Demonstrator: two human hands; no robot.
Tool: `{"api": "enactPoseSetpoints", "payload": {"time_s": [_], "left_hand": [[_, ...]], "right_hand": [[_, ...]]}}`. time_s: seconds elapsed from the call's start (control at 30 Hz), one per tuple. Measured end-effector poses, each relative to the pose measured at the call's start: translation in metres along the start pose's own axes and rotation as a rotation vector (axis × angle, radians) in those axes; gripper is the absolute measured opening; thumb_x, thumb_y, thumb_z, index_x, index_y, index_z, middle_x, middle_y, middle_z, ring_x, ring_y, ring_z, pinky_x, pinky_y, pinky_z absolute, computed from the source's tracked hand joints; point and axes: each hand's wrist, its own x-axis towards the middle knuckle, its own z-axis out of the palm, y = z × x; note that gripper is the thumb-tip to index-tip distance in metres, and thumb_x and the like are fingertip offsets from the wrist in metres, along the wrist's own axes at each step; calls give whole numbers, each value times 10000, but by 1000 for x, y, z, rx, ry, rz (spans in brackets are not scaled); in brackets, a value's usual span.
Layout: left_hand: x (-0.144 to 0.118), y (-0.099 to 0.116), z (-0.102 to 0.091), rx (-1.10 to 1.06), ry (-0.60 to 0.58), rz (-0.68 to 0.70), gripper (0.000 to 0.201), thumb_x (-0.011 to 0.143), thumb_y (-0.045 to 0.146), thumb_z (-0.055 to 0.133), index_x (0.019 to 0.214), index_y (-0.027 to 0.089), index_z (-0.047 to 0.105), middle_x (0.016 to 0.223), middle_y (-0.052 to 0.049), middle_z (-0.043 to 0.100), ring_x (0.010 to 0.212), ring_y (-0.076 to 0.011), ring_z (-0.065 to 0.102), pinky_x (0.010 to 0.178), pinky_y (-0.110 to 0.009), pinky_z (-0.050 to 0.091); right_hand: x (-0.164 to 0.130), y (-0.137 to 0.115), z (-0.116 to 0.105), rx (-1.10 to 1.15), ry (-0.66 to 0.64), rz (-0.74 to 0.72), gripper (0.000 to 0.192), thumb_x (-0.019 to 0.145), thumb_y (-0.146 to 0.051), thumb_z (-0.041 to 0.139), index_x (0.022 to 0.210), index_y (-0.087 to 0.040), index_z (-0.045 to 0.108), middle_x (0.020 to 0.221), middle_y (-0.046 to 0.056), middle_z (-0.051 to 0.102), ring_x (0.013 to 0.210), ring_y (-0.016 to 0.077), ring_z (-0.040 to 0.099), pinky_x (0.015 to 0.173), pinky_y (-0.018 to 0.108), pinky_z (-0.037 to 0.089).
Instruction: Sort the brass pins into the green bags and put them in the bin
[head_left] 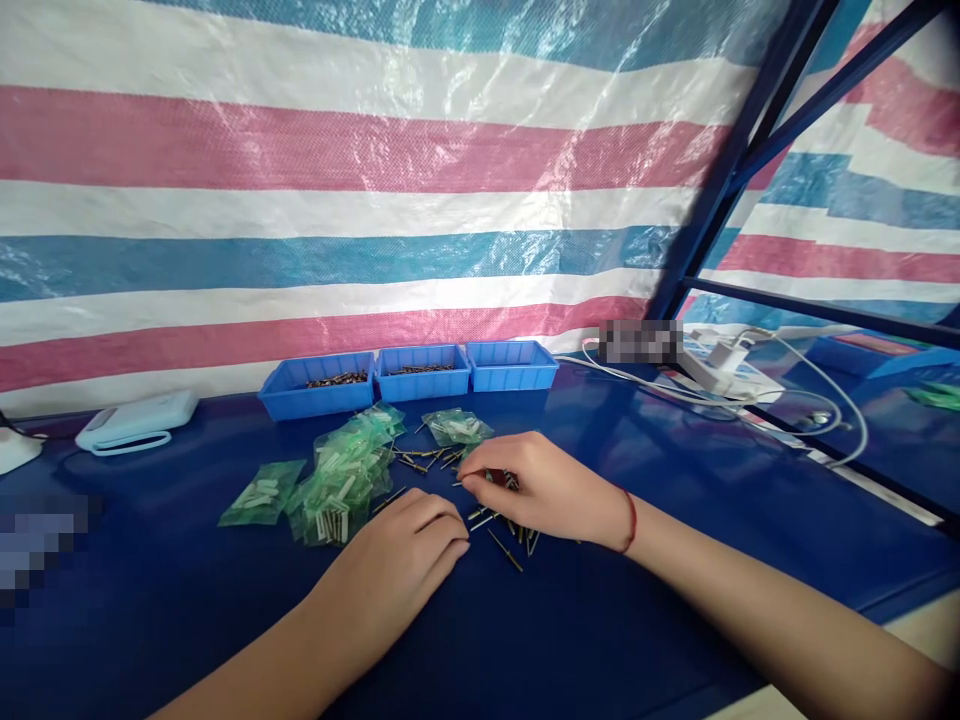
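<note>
My right hand (529, 480) is over a loose pile of thin metal pins (506, 550) that look like rivets or screws. Its thumb and index finger come together in a pinch, and whatever they hold is too small to name. My left hand (409, 545) rests on the blue table, fingers curled and close together, tips hidden beneath. Beside it lies a heap of clear green bags (341, 475) with white plugs and metal pins inside. Beyond the hands are more loose pins (427, 460) and a small bag (456, 428).
Three blue bins stand along the striped sheet: the left bin (277, 400) and middle bin (424, 385) hold small metal parts; the right bin (512, 375) shows none. A green bag (262, 493) and a light-blue device (139, 420) lie left. White cables (750, 400) and a metal frame (720, 200) are right.
</note>
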Motion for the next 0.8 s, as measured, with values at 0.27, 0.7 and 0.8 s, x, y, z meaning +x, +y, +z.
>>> {"api": "enactPoseSetpoints", "payload": {"time_s": [0.27, 0.7, 0.8], "left_hand": [[-3, -2, 4, 15, 21, -124, 184, 946, 200, 472, 1003, 221, 646, 948, -25, 642, 867, -181, 615, 776, -317, 515], [-2, -1, 0, -83, 35, -230, 142, 921, 250, 503, 952, 220, 638, 912, -21, 638, 854, -192, 612, 753, -323, 495], [-1, 0, -3, -115, 74, -311, 125, 901, 266, 521, 932, 227, 636, 870, -11, 641, 791, -187, 618, 701, -309, 496]], "right_hand": [[-11, -8, -4, -179, -231, -16, 131, 840, -229, 612, 925, -170, 692, 890, 53, 642, 830, 188, 616, 700, 279, 444], [-10, -11, 12, -200, -141, -39, 184, 929, -156, 432, 946, -149, 614, 885, 60, 624, 776, 168, 584, 675, 277, 450], [-9, -11, 10, -74, -40, -51, 233, 942, -133, 405, 1070, -139, 600, 988, 87, 640, 873, 174, 602, 771, 290, 471]]}}
